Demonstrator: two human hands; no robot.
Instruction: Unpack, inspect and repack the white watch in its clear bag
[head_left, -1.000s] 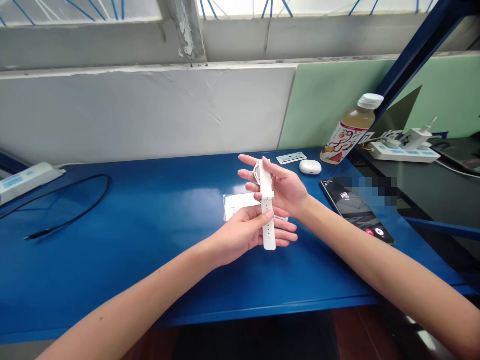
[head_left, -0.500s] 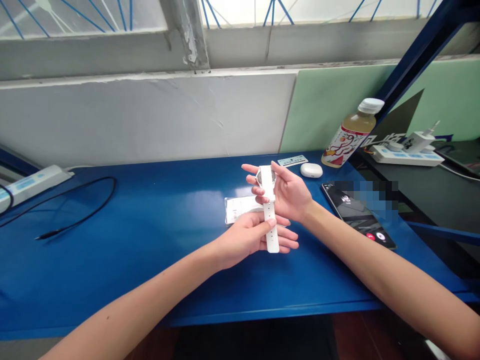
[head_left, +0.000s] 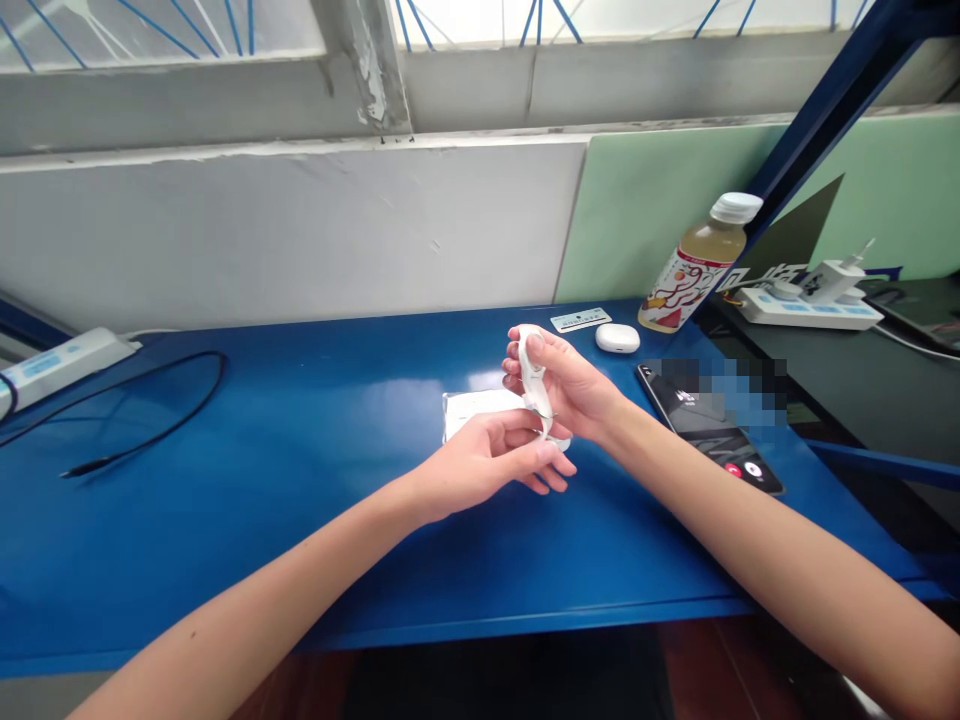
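Observation:
A white wristwatch (head_left: 533,380) with a strap is held up between both hands, above the middle of the blue desk (head_left: 300,560). My right hand (head_left: 577,385) is closed on the upper part of the strap, its thumb pressed on the front; the watch face is mostly hidden. Lower down, my left hand (head_left: 491,460) pinches the strap's free end, which bends in a curve near the thumb. Behind the left hand lies a flat white packet (head_left: 469,405) in clear wrapping, partly covered by the fingers.
To the right are a white earbud case (head_left: 617,338), a small card (head_left: 581,320), a drink bottle (head_left: 694,270) and a phone (head_left: 709,430). A power strip (head_left: 810,308) sits at far right. A black cable (head_left: 180,425) and another power strip (head_left: 67,365) occupy the left.
The strap, straight and hanging down before, is now bent at its lower end. My right thumb has come over the watch's front, and my left fingers have curled in more.

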